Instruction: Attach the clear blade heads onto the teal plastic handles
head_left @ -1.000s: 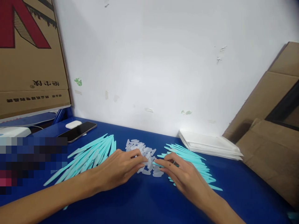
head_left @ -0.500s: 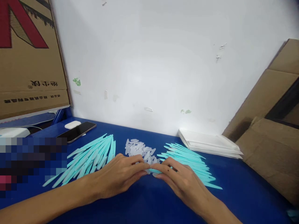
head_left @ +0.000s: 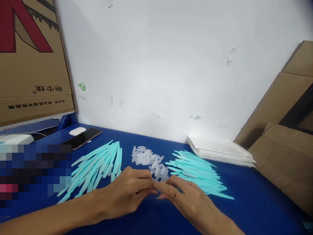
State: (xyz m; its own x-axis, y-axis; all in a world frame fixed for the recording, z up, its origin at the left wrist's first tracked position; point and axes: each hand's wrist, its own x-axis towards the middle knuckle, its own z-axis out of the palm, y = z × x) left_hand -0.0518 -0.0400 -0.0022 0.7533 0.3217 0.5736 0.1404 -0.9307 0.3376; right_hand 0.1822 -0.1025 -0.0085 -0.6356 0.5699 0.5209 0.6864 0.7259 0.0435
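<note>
My left hand (head_left: 133,189) and my right hand (head_left: 184,195) meet fingertip to fingertip over the blue table (head_left: 151,218). The right one pinches a turquoise stick, of which only a small part shows between its fingers. The left fingers are pressed together at the same spot, and what they hold is hidden. Just beyond the fingertips lies a pile of small translucent caps (head_left: 144,156). Capped turquoise sticks (head_left: 97,163) are fanned out to the left, beside my left forearm. More turquoise sticks (head_left: 195,169) lie in a pile right of the caps, behind my right hand.
A phone (head_left: 81,138) and a white case (head_left: 77,131) lie at the back left, near a cardboard box (head_left: 36,75). White flat sheets (head_left: 220,150) are stacked at the back right. Brown cardboard (head_left: 281,153) stands along the right side, and a white wall (head_left: 156,71) rises behind.
Both hands have lowered slightly, still together at the fingertips. The turquoise stick between them is now more hidden by the fingers, and more of the cap pile shows.
</note>
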